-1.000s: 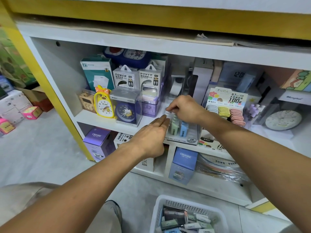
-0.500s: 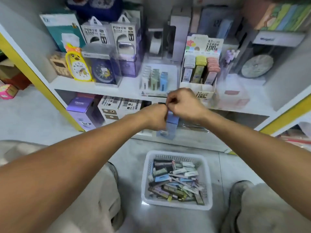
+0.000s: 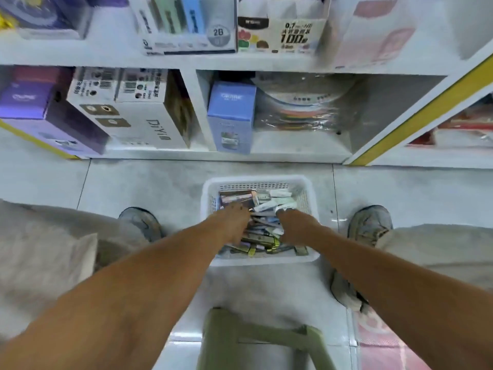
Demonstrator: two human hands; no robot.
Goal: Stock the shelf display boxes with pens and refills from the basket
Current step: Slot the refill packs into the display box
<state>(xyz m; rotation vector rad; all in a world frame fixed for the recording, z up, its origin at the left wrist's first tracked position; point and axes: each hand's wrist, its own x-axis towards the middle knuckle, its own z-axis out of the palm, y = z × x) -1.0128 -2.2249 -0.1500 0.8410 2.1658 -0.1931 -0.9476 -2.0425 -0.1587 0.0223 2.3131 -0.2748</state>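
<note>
Pen and refill packs are lying between your hands in the white basket; left hand and right hand are digging in, grips possibly closing, unclear. Try gathering matching packs.

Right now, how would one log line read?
stage: picking stock | left hand: in basket | right hand: in basket | grip: unclear | shelf boxes: untouched

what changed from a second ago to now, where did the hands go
Both hands came down from the shelf display box to the white basket on the floor. The left hand and right hand now reach in among the packs of pens and refills; whether either has hold of one cannot be told. The view tipped downward with them. The basket, its contents and the shelf stock look unchanged.
</note>
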